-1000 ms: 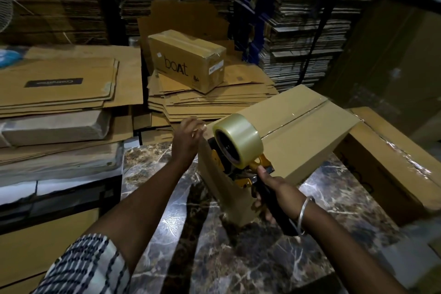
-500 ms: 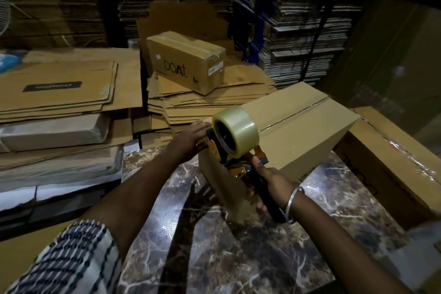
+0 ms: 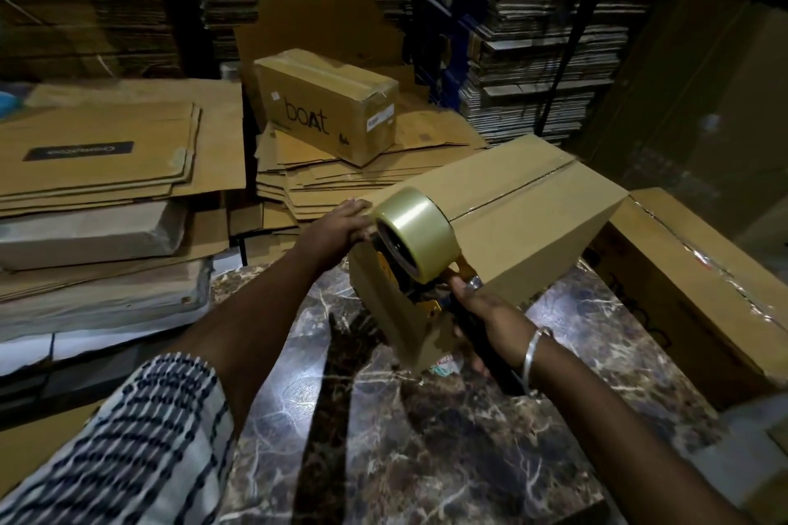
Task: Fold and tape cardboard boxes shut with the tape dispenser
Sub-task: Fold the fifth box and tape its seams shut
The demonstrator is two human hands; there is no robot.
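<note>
We counted three closed boxes. The plain brown cardboard box (image 3: pixel 524 226) stood tilted on the dark veined marble surface (image 3: pixel 383 439) between our two hands, its flaps folded shut with the seam running along the top. Our left hand (image 3: pixel 337 226) rested on its near upper corner, fingers fairly straight. Our right hand (image 3: pixel 482 311), wearing a silver bangle (image 3: pixel 533 354), curled around the black handle of the one yellow tape dispenser (image 3: pixel 426 290), which pressed against the box's near end and carried one roll of clear tape (image 3: pixel 415 237). Beyond our left hand sat a taped brown carton printed "boAt" (image 3: pixel 328 107), resting on a pile of flattened cardboard (image 3: pixel 341 183). To the right of our right hand lay a long taped carton (image 3: pixel 703 290). Stacks of flat cardboard filled the dim room behind.
</note>
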